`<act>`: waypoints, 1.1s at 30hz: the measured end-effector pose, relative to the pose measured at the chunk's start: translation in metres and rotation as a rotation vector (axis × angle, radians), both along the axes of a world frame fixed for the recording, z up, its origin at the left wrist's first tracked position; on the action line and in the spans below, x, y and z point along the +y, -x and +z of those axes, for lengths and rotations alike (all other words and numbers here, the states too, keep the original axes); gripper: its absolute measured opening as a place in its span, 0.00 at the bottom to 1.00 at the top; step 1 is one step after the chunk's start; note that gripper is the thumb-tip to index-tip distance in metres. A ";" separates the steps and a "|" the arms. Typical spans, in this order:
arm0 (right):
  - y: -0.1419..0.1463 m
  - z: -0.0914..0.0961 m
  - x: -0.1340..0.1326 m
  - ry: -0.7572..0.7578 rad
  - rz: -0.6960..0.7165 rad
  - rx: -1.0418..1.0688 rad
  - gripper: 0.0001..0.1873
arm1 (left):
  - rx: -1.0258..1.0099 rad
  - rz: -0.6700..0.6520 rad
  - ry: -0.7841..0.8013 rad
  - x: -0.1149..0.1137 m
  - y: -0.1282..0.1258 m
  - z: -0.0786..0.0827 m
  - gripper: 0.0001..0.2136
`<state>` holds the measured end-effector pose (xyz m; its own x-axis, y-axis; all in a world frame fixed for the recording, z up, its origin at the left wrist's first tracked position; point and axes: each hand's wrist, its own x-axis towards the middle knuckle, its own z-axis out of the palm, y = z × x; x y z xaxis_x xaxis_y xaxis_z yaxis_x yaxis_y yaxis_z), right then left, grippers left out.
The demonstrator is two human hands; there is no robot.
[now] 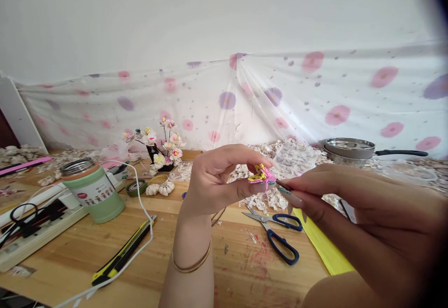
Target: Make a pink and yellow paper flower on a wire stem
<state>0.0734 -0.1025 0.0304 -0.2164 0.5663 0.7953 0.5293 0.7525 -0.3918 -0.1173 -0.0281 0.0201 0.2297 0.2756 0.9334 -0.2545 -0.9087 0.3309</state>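
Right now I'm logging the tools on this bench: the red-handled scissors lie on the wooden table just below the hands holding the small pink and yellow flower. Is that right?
Not quite. The scissors have blue handles, not red, as the head view shows. The rest holds: they lie on the wooden table just below the left hand and right hand, which hold the small pink and yellow flower.

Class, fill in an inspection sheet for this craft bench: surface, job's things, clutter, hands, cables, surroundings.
Surface: wooden table, red stains and scraps near the front.
Job's things: small pink and yellow flower, held above the table.
Clutter: blue scissors, yellow sheet, utility knife, green jar, tape roll, flower sprig, pan, pale petal scraps.
Hands: left hand pinches the flower; right hand touches it with its fingertips.
Cables: white cable crosses the table; black cord at left.
Surroundings: flowered plastic sheet against a white wall.
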 end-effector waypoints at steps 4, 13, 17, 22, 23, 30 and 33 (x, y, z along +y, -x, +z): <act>0.002 0.001 0.000 -0.031 -0.001 0.022 0.05 | -0.001 0.034 0.005 -0.001 0.000 0.000 0.08; 0.003 0.003 0.001 -0.085 -0.029 -0.015 0.05 | 0.015 0.040 0.049 -0.005 0.002 0.000 0.10; 0.004 0.003 0.001 -0.085 -0.058 -0.001 0.06 | 0.018 0.046 0.097 -0.005 0.001 0.000 0.09; 0.005 0.001 0.005 -0.119 -0.076 0.004 0.06 | 0.020 0.025 0.124 -0.005 -0.001 0.000 0.10; 0.005 0.001 0.005 -0.122 -0.077 0.002 0.07 | 0.024 0.021 0.131 -0.005 -0.001 0.001 0.10; 0.006 0.001 0.003 -0.116 -0.104 -0.018 0.07 | 0.002 0.043 0.208 -0.010 -0.003 0.001 0.08; 0.006 0.002 0.006 -0.094 -0.116 -0.008 0.06 | 0.010 0.041 0.231 -0.010 -0.003 0.001 0.09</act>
